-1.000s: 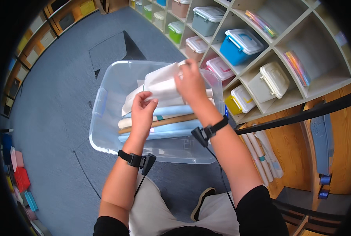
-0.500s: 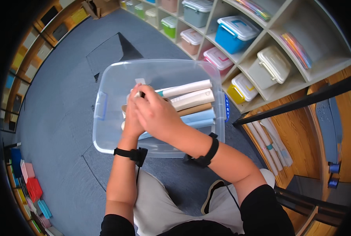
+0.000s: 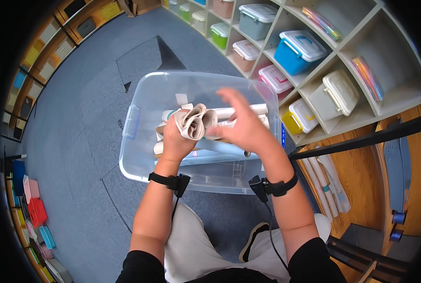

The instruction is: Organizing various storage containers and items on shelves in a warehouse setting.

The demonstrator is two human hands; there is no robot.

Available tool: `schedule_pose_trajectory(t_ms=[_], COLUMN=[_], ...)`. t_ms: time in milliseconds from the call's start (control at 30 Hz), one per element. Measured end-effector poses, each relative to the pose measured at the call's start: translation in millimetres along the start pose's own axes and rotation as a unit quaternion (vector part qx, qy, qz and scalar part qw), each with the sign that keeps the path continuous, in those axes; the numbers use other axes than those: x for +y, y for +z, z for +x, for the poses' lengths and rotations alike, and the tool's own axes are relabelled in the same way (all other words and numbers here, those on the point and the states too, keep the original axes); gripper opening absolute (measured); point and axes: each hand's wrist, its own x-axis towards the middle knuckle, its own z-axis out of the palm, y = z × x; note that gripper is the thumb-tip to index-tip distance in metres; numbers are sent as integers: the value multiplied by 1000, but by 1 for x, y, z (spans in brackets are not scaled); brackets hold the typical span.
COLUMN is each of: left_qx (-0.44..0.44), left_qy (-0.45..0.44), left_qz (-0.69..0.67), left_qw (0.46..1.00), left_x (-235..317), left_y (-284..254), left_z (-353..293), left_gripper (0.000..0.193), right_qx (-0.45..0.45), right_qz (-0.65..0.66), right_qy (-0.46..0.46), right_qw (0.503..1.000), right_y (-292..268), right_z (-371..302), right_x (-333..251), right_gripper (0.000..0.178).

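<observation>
Hands now parted vs a moment ago: L hand [image 3: 174,142] grips coiled off-white sheeting [image 3: 192,123] over clear bin [image 3: 137,153], R hand [image 3: 244,126] spread wide just beside (contact unclear), so L's doing most holding.

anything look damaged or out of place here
Yes: beyond the translucent plastic bin, the blue-grey floor has a dark, roughly triangular patch with sharp edges, unlike the surrounding surface, perhaps torn or missing covering. A smaller dark spot lies nearby.
</observation>
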Motion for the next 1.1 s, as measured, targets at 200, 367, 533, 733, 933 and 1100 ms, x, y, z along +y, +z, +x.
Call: schedule_pose_trajectory(t_ms=[200, 367, 533, 733, 933, 1100], left_qx=[16, 24, 55, 73, 67, 65], left_qy=[-55, -66, -100, -41, -76, 27], left_qz=[-41, -57, -164, -58, -104, 8], left_qw=[998, 996, 980, 995, 989, 998], left_x=[-17, -40, -30, -18, -16, -2], left_y=[4, -9, -17, -12, -18, -28], left_z=[-16, -19, -20, -15, -14, -10], left_gripper=[50, 87, 87, 87, 97, 89], right_qx=[-82, -19, 11, -49, -81, 134], right_qz=[92, 78, 97, 215, 145, 317], right_qy=[61, -11, 22, 40, 90, 119], right_qw=[990, 997, 995, 975, 982, 931], right_y=[56, 86, 89, 73, 79, 34], right_z=[-7, 11, 29, 39, 50, 53], right_x=[8, -8, -8, 10, 8, 33], right_gripper=[118, 116, 96, 61, 26, 26])
